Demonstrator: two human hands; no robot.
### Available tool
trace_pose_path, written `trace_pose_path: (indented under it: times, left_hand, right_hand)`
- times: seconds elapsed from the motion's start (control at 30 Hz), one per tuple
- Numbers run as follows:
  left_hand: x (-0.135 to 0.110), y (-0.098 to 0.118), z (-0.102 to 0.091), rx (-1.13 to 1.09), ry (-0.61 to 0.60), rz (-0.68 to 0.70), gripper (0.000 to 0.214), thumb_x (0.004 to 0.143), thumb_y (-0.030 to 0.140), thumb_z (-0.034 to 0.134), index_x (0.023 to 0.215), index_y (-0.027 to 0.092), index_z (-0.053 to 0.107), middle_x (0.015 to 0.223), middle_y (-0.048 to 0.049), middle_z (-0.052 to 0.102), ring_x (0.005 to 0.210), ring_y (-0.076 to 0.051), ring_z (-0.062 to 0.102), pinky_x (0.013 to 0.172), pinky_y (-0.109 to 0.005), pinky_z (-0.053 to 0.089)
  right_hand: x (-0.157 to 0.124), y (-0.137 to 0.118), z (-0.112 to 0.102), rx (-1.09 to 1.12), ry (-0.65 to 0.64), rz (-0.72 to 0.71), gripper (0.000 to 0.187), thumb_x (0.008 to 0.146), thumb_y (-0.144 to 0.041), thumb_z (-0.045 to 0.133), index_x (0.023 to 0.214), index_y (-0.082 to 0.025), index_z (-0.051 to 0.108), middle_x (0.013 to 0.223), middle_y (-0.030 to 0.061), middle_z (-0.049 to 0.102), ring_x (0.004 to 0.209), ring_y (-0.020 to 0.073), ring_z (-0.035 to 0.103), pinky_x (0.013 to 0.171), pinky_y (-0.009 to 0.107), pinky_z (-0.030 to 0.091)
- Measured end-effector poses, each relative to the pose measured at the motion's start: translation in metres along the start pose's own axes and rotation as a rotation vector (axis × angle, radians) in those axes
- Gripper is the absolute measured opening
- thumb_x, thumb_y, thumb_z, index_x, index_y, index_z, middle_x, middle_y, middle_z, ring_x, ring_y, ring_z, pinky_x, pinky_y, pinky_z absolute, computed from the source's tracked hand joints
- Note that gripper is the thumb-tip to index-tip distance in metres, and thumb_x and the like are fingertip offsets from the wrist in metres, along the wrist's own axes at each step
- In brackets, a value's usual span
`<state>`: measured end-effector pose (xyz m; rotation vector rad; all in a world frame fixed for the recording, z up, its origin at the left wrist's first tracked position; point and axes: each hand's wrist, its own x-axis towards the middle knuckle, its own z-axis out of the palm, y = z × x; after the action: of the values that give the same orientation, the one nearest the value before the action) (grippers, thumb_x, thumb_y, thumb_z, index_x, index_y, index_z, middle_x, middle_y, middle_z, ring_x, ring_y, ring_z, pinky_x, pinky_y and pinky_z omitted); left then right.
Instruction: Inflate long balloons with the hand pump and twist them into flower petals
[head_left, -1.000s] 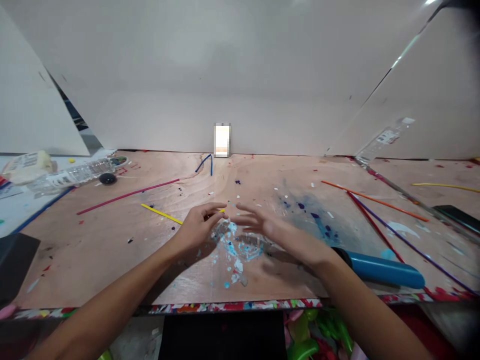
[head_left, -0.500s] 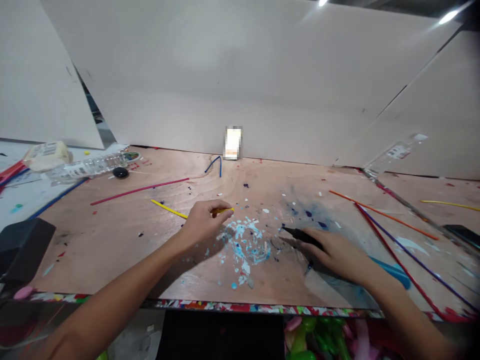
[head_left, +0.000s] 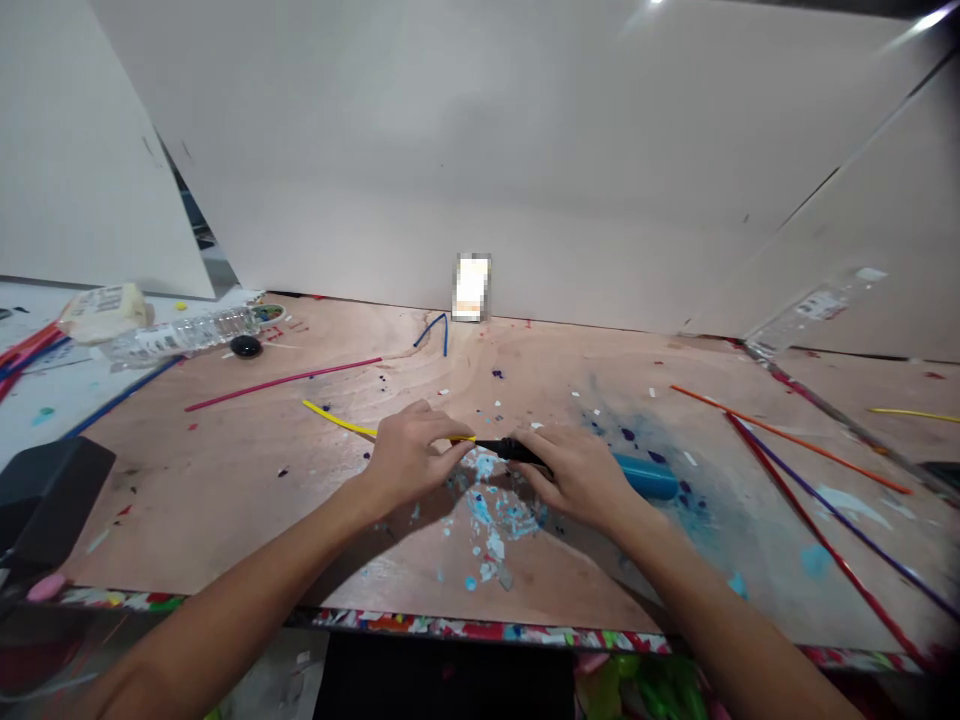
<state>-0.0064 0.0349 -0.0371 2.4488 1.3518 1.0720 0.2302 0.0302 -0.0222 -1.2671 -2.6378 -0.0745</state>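
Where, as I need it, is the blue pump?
Head view, right of centre: right hand grips the blue pump, its nozzle at the yellow balloon in the left hand.

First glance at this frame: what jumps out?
Both hands meet mid-table: the left hand pinches a thin yellow balloon, its end at the black nozzle of the blue pump that the right hand grips. Light-blue flecks litter the wooden table just below them; long coloured strands lie at the right.

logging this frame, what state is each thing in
yellow balloon: uninflated, limp, one end pinched
pump: held, black nozzle at the balloon's end
left hand: shut on yellow balloon
right hand: shut on pump
bottle: lying on its side
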Motion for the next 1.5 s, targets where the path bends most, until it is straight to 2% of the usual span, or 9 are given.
trace_pose_path:
  times: [0.57,0.8,0.97,1.03,1.13,1.27,1.37,1.43,1.5]
  left_hand:
    - [-0.002,-0.004,0.007,-0.001,0.023,0.123,0.016,0.084,0.033,0.06,0.085,0.022,0.072,0.08,-0.002,0.072,0.072,-0.017,0.054,0.067,-0.03,0.041]
    - [-0.004,-0.007,0.009,0.038,-0.043,0.19,0.016,0.085,0.03,0.057,0.087,0.022,0.07,0.081,-0.0027,0.071,0.073,-0.017,0.055,0.069,-0.03,0.042]
    - [0.0,-0.004,0.004,-0.051,-0.105,0.131,0.012,0.082,0.026,0.059,0.086,0.021,0.069,0.086,-0.003,0.071,0.081,-0.017,0.06,0.074,-0.03,0.044]
    - [0.014,-0.001,-0.008,-0.13,-0.119,0.071,0.012,0.081,0.027,0.06,0.086,0.02,0.069,0.085,-0.0026,0.07,0.079,-0.016,0.061,0.072,-0.028,0.044]
    - [0.05,0.005,-0.037,-0.26,-0.108,0.042,0.014,0.08,0.03,0.061,0.083,0.018,0.068,0.076,-0.0021,0.068,0.067,-0.013,0.058,0.06,-0.025,0.041]
    - [0.097,0.021,-0.067,-0.698,-0.02,-0.01,0.014,0.075,0.03,0.065,0.077,0.016,0.061,0.076,-0.0023,0.065,0.068,-0.012,0.057,0.063,-0.025,0.043]
    - [0.11,0.033,-0.07,-1.008,0.03,-0.074,0.012,0.075,0.025,0.064,0.074,0.017,0.055,0.076,-0.0013,0.065,0.069,-0.012,0.058,0.066,-0.026,0.045]
    - [0.109,0.038,-0.065,-1.11,0.043,-0.111,0.011,0.074,0.022,0.062,0.073,0.017,0.052,0.073,-0.0002,0.063,0.068,-0.012,0.057,0.065,-0.025,0.044]
    - [0.105,0.041,-0.059,-1.173,0.026,-0.114,0.011,0.074,0.02,0.061,0.073,0.017,0.051,0.07,0.0003,0.062,0.067,-0.011,0.056,0.064,-0.025,0.043]
  right_hand:
    - [-0.007,0.001,0.005,-0.028,0.018,0.016,0.03,0.09,-0.035,0.047,0.115,-0.021,0.057,0.091,0.0055,0.065,0.084,0.0226,0.057,0.07,0.031,0.035]
    - [-0.007,0.0,0.007,0.004,0.002,0.004,0.035,0.091,-0.036,0.046,0.12,-0.021,0.056,0.093,0.0076,0.066,0.086,0.0234,0.058,0.072,0.032,0.038]
    - [-0.007,0.0,0.006,0.083,0.015,0.013,0.04,0.089,-0.037,0.049,0.126,-0.022,0.054,0.099,0.0086,0.068,0.088,0.0244,0.06,0.072,0.033,0.041]
    - [0.0,-0.001,-0.002,0.176,0.068,0.035,0.041,0.089,-0.036,0.05,0.128,-0.023,0.053,0.107,0.0083,0.067,0.093,0.0243,0.061,0.076,0.033,0.043]
    - [0.02,-0.007,-0.025,0.421,0.186,0.075,0.037,0.09,-0.033,0.049,0.125,-0.023,0.055,0.111,0.0072,0.066,0.098,0.022,0.06,0.082,0.034,0.044]
    - [0.053,-0.022,-0.054,0.975,0.218,0.104,0.04,0.089,-0.039,0.05,0.126,-0.022,0.052,0.083,0.0033,0.064,0.07,0.0149,0.059,0.066,0.031,0.048]
    - [0.067,-0.032,-0.057,1.311,0.217,0.088,0.042,0.088,-0.042,0.053,0.125,-0.022,0.051,0.074,0.0008,0.061,0.067,0.0131,0.059,0.065,0.03,0.05]
    - [0.069,-0.034,-0.054,1.35,0.237,0.095,0.04,0.087,-0.043,0.054,0.119,-0.02,0.055,0.074,0.0014,0.062,0.069,0.0136,0.061,0.066,0.03,0.052]
    - [0.067,-0.031,-0.053,1.268,0.324,0.085,0.034,0.086,-0.044,0.055,0.109,-0.019,0.062,0.077,0.0028,0.065,0.069,0.0133,0.062,0.062,0.028,0.052]
